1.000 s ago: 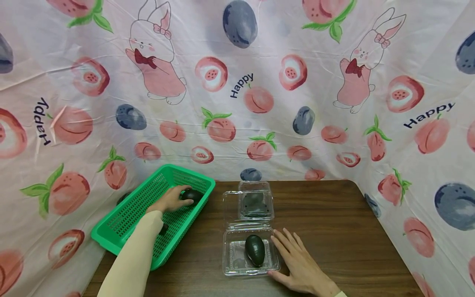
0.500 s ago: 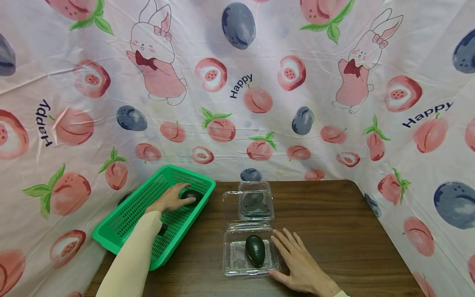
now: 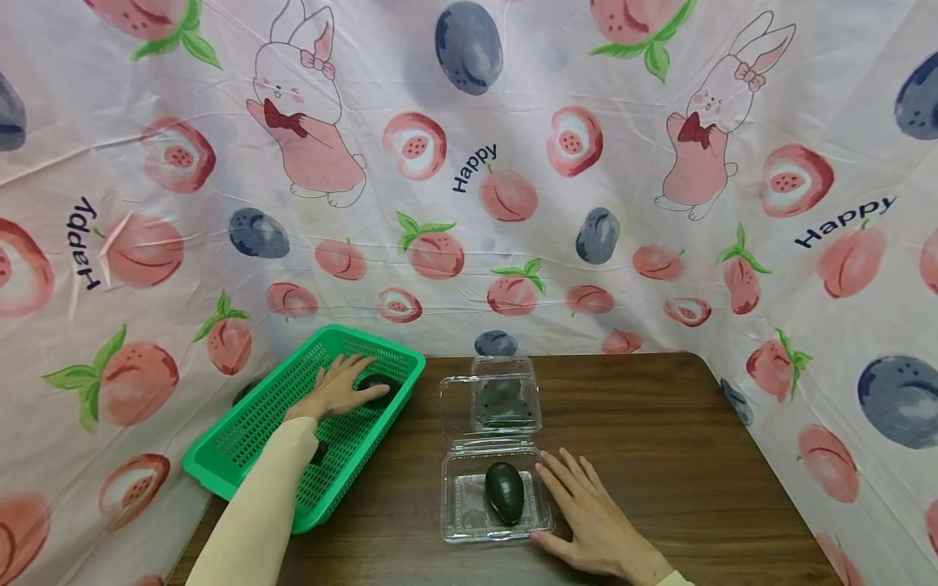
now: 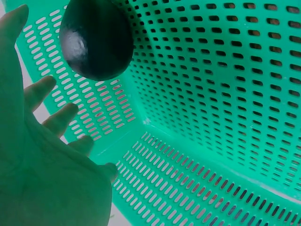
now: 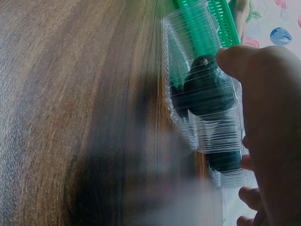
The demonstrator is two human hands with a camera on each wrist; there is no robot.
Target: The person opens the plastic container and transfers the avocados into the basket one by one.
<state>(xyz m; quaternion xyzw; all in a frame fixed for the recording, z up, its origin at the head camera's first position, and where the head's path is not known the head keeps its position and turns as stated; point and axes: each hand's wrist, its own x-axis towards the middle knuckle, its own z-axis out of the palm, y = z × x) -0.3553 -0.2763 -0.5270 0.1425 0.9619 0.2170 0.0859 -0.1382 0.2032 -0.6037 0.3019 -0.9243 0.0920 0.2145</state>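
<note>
Both hands are spread: lower left, the left hand [image 3: 335, 392] beside a dark fruit [image 3: 385, 381] in the green basket [image 3: 238, 435]; lower right, the right hand [image 3: 586, 521] seemingly steadying a clear box [image 3: 463, 492] around an oval fruit [image 3: 505, 493].

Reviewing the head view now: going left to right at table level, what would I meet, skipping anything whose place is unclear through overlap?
Green basket → open clear container with a dark oval fruit in it → right hand.
</note>
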